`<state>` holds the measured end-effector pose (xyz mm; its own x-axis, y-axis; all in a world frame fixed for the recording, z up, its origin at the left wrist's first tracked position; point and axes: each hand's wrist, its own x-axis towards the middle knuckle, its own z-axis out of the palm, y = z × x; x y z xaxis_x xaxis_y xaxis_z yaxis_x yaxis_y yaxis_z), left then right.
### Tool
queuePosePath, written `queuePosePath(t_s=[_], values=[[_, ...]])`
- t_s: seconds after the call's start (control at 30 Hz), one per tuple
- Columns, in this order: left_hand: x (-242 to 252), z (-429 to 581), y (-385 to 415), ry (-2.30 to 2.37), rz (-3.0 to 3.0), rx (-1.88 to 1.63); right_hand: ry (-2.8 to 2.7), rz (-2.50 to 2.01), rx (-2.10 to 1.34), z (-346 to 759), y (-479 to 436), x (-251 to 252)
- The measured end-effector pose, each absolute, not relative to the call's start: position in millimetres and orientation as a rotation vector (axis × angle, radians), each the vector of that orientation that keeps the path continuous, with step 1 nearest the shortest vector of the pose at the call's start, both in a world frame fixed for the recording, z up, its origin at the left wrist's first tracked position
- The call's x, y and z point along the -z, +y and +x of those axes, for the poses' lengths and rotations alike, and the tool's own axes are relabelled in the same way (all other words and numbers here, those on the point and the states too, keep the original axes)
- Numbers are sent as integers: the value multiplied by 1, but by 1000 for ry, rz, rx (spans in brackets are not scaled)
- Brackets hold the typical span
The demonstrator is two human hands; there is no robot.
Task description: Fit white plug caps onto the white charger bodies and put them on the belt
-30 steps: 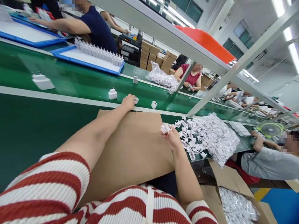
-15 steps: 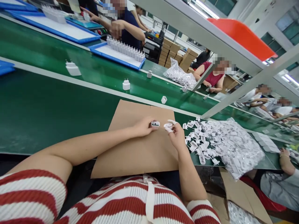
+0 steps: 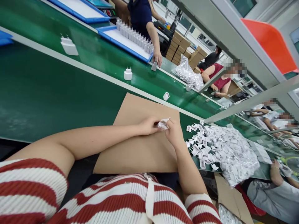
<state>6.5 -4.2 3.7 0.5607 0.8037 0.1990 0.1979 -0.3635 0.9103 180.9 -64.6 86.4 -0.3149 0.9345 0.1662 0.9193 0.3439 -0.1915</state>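
Note:
Over a brown cardboard sheet (image 3: 140, 152), my left hand (image 3: 150, 125) is closed round a white charger housing (image 3: 160, 124). My right hand (image 3: 173, 129), with white coverings on some fingertips, presses against the housing's right end. The small white cap it held earlier is hidden among the fingers, so I cannot make out whether the two parts are joined. Right of the cardboard lies a pile of loose white plug caps (image 3: 201, 144), beside a clear plastic bag (image 3: 238, 149) full of them.
Behind the cardboard, a green conveyor (image 3: 98, 62) carries several white chargers (image 3: 128, 74). Across it stand a blue tray (image 3: 126, 43) of upright chargers and a person's hand (image 3: 157, 57). A slanted metal post (image 3: 245, 101) rises at the right.
My right hand has moved left, bringing its cap against the housing in my left hand. Across the conveyor, a person's hand has reached down to a charger. The view has shifted and tilted.

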Motion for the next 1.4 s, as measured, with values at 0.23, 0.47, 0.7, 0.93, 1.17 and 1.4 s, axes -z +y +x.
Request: queuePosePath(t_s=[0.23,0.47,0.7,0.93,1.17,1.4], values=[[-6,8,-5,875,1865,-800,-2480,-1683,-69,174,-54,-94],[-4,8,-8,885,1955,-839,-2189,-1832,-208,171,-51,-84],[-12,10,6,939,1971,-752,-1688,-1820,-255,222,-60,-59],[-43,-6,134,1594,1942,-900,-1354,-2657,120,270,-65,-53],[-37,-25,206,1968,1778,-809,-1486,-2558,106,280,-63,-44],[-23,5,178,1884,2174,-1233,-1385,-2203,47,293,-59,-36]])
